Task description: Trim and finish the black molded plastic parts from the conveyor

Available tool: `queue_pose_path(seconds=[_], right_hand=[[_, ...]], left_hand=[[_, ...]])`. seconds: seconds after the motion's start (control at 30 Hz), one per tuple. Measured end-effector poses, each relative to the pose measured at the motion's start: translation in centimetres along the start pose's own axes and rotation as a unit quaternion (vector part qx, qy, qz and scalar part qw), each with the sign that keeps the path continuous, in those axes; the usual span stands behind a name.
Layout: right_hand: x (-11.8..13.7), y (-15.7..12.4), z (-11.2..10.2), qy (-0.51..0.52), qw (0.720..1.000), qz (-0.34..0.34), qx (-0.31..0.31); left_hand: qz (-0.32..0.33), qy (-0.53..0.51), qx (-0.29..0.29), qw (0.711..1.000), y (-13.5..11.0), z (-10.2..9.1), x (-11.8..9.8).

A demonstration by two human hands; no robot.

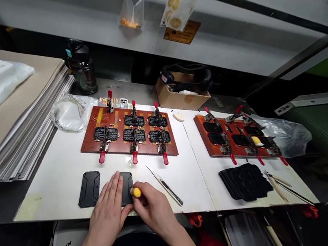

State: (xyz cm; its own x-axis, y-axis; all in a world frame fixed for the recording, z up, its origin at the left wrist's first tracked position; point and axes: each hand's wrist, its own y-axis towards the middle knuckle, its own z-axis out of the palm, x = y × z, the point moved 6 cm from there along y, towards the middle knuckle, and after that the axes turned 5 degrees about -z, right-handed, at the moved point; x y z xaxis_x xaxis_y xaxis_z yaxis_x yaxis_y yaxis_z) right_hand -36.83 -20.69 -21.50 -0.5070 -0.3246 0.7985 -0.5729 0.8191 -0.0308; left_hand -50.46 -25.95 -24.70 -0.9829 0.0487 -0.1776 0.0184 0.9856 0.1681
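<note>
Black plate (126,187) on a white work board (54,193): pressed by the left hand (108,215), fingers spread flat. Yellow-handled tool (136,192): gripped in the closed right hand (154,210) at the plate's edge. Second black plate (89,188): placed just beside.

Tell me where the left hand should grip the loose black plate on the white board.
Pinch the black plate by its two long sides, coming from above with the left hand. It lies flat on the white board, so a top approach seems best, and those sides run straight, while its corners are cut away and offer less to hold.
</note>
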Motion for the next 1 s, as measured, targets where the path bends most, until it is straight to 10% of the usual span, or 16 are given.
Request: queue_pose_path(seconds=[0.23, 0.7, 0.83, 1.0], right_hand=[[1.0, 1.7, 0.0, -0.110, 0.976, -0.076, 0.173], [1.2, 1.2, -1.3, -0.076, 0.974, -0.066, 0.205], [1.2, 1.3, -3.1, -0.027, 0.994, -0.026, 0.098], [1.0, 2.7, -0.6, -0.027, 0.991, -0.042, 0.127]], left_hand=[[-0.006, -0.019, 0.016, 1.000, 0.1, 0.0, 0.2], [-0.003, -0.051, 0.025, 0.998, 0.3, -0.3, 0.3], [0.013, -0.049, 0.024, 0.998, 0.1, -0.4, 0.4], [0.018, -0.071, 0.042, 0.996, 0.1, -0.6, 0.5]])
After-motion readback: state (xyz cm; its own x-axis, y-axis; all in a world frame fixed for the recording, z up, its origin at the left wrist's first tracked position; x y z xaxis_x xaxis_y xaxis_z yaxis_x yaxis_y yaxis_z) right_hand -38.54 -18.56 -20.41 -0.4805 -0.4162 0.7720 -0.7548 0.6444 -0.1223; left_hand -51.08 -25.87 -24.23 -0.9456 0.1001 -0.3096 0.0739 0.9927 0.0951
